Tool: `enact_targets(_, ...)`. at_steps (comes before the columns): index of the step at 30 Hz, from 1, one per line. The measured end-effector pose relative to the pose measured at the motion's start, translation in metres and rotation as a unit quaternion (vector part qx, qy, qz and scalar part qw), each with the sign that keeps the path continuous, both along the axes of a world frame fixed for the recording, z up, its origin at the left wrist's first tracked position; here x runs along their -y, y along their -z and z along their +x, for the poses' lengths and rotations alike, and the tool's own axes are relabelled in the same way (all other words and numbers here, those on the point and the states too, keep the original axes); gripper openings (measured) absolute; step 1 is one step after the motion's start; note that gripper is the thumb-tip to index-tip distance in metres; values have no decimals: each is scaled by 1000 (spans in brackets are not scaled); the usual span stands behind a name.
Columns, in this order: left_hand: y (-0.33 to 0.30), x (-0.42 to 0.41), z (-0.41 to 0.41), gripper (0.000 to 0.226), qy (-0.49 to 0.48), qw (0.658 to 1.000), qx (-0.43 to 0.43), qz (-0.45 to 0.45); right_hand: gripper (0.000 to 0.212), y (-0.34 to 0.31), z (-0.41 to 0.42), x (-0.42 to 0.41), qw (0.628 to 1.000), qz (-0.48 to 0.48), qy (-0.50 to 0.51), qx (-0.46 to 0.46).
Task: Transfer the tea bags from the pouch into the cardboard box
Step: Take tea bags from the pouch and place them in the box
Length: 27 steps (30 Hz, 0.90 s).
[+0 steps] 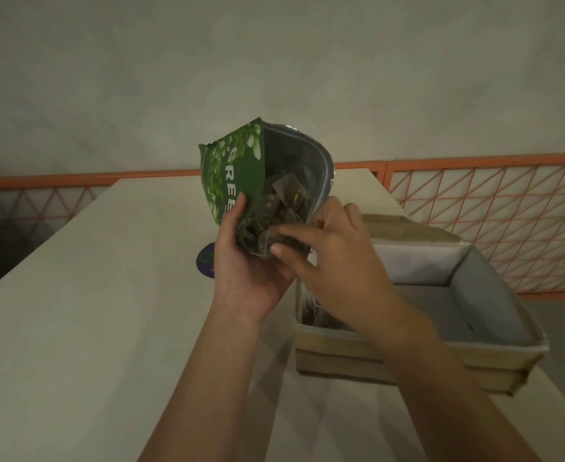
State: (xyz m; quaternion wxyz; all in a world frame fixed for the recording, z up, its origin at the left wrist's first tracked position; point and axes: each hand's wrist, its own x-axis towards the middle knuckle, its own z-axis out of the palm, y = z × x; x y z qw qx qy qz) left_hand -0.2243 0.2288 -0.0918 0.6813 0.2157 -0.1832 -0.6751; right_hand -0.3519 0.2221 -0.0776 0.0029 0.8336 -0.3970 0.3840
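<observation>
A green tea pouch (231, 168) with white lettering is held up over the table, its silver-lined mouth facing me. Several tea bags (284, 195) show inside it. My left hand (244, 261) grips the pouch from below and on its left side. My right hand (334, 248) reaches into the pouch mouth, thumb and fingers pinching a tea bag (264, 243) at the lower rim. The open cardboard box (474, 355) sits on the table to the right. A few tea bags (317, 315) lie in its near left corner, partly hidden by my right forearm.
The pale table (91, 311) runs away from me. A round purple sticker or lid (206, 260) lies on it behind my left hand. An orange lattice railing (491, 211) stands beyond the table on the right, with a plain wall behind.
</observation>
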Motion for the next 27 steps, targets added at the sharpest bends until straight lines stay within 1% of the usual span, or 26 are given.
enact_targets(2,-1,-1,0,65,-2,1000,3,1,25,2,-1,4,1000,-8,-9,16)
enact_targets(4,-1,-1,-1,63,-4,1000,6,2,14,-1,-3,6,998,6,-28,57)
enact_targets(6,-1,-1,-2,64,-1,1000,12,-2,7,-11,-8,4,987,67,-53,137)
enact_targets(8,-1,0,-2,66,8,1000,10,-5,10,-22,-15,2,953,153,-84,247)
enact_targets(10,0,1,-2,65,17,1000,6,-8,15,-30,-25,2,908,201,-106,353)
enact_targets(11,0,1,-1,64,19,1000,4,-9,17,-32,-30,3,892,212,-108,384)
enact_targets(13,1,2,0,62,21,1000,0,-10,19,-35,-36,4,878,233,-102,407)
enact_targets(15,2,3,0,63,24,1000,-4,-14,17,-36,-41,5,875,250,-91,404)
enact_targets(16,3,4,0,63,25,1000,-4,-17,15,-36,-44,7,880,258,-83,389)
enact_targets(19,5,5,1,64,22,1000,1,-21,8,-32,-47,12,922,273,-45,272)
enact_targets(21,6,5,1,63,20,1000,3,-22,9,-27,-45,15,939,260,-23,224)
enact_targets(22,6,5,1,60,20,1000,6,-23,11,-25,-43,15,944,241,-18,224)
enact_targets(24,4,4,0,57,21,999,10,-23,15,-23,-35,13,959,167,-20,227)
enact_targets(25,3,4,0,57,19,1000,11,-23,14,-21,-30,11,970,117,-19,214)
enact_targets(27,2,2,0,58,14,1000,9,-18,12,-16,-18,7,987,17,-3,160)
